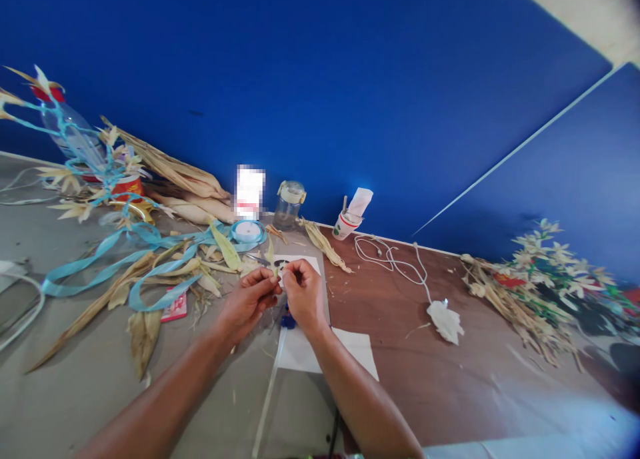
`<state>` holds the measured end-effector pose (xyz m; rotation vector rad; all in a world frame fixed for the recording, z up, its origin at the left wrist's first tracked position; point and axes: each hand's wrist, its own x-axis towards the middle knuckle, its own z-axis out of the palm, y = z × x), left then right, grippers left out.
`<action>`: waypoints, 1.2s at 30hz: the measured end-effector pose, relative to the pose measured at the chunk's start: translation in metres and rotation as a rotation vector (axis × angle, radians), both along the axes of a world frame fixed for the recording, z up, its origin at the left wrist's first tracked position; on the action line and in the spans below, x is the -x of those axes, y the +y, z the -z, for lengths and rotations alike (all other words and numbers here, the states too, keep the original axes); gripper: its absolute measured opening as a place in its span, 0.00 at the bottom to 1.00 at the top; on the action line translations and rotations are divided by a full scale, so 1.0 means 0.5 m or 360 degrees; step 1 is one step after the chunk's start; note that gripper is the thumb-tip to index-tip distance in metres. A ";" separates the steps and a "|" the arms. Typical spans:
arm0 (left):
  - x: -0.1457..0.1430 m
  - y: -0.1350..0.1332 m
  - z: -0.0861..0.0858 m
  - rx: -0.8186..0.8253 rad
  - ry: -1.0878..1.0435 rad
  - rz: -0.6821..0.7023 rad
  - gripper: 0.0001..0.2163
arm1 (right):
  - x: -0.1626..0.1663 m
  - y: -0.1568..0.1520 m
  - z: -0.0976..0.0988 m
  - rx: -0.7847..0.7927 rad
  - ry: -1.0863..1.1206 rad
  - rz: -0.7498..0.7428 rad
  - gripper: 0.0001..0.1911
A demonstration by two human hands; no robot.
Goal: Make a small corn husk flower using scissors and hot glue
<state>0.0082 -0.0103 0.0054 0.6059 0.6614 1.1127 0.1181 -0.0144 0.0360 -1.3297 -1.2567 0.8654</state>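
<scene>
The left hand and right hand pinched a small husk strip mid-table. Finished husk flowers lay at the table's right edge, and loose husks lay unworked at the left.

Bright even daylight, soft shadows, strong wide-angle bending and blur toward the edges

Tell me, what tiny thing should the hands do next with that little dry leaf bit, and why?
Probably a small twist of the husk piece, I'd guess. The left hand and right hand both pinch it at their fingertips, close together above the white paper, and neither grip holds anything else.
</scene>
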 end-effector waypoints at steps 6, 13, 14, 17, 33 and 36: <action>0.003 0.002 0.003 -0.0006 -0.0067 0.0008 0.07 | 0.000 -0.002 0.005 -0.0001 -0.0085 -0.0032 0.02; -0.004 0.004 0.010 -0.0152 0.0162 -0.0133 0.07 | -0.002 0.009 0.022 0.0092 0.0165 -0.0168 0.04; -0.005 0.003 0.009 -0.0190 0.0238 -0.0176 0.07 | -0.001 0.010 0.026 0.0086 0.0183 -0.0171 0.04; -0.008 -0.002 0.001 -0.0308 0.0463 -0.0299 0.07 | -0.001 0.012 0.034 0.0064 0.0230 -0.0179 0.04; -0.012 -0.010 0.005 -0.0575 0.0892 -0.0433 0.06 | 0.017 0.002 0.047 -0.0161 0.0092 -0.0051 0.04; -0.010 -0.006 -0.001 -0.0543 0.0870 -0.0478 0.05 | 0.017 0.004 0.050 -0.0068 0.0333 -0.0082 0.05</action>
